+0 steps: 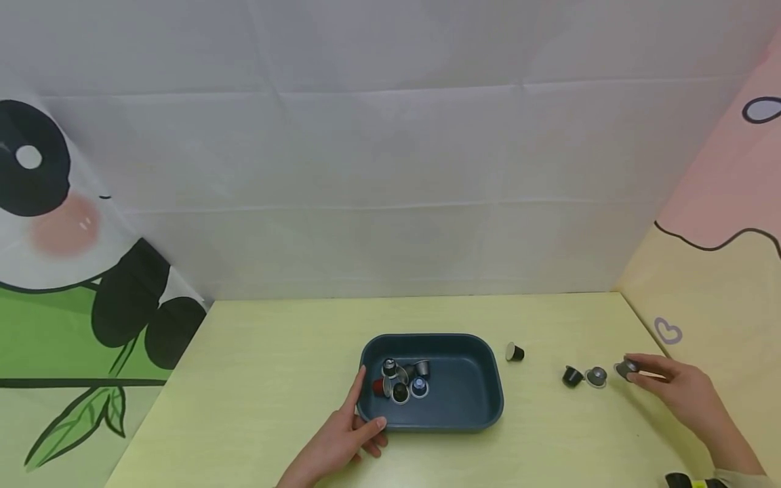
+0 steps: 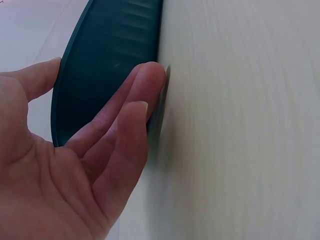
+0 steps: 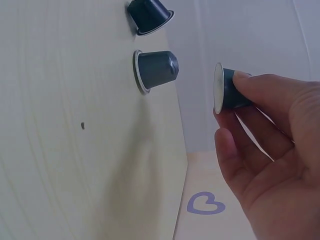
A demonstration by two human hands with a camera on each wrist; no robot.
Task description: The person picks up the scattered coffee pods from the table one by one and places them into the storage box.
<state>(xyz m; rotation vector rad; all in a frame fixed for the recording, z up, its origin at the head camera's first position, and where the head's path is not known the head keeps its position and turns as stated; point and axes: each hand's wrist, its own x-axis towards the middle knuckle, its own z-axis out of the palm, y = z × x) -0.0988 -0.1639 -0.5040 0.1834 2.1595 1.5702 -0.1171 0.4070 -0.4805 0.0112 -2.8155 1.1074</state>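
Observation:
A dark blue-green tray (image 1: 470,383) sits on the table with several coffee capsules in its left half, among them a black one (image 1: 399,393) and a blue-topped one (image 1: 419,387). My left hand (image 1: 342,434) grips the tray's near left corner; its thumb is at the rim and other fingers curl along the outer wall. At the far right, my right hand (image 1: 689,393) pinches a dark coffee capsule (image 3: 231,90) by its side between thumb and fingers, above the table. A grey capsule (image 1: 596,377) and a black capsule (image 1: 571,377) lie just left of this hand.
Another dark capsule (image 1: 514,352) lies on its side right of the tray, its pale lid facing left. The pale yellow table (image 1: 244,379) ends at a white back cloth (image 1: 390,169). Printed cloths hang at left and right, the right one (image 1: 720,305) close to the right hand.

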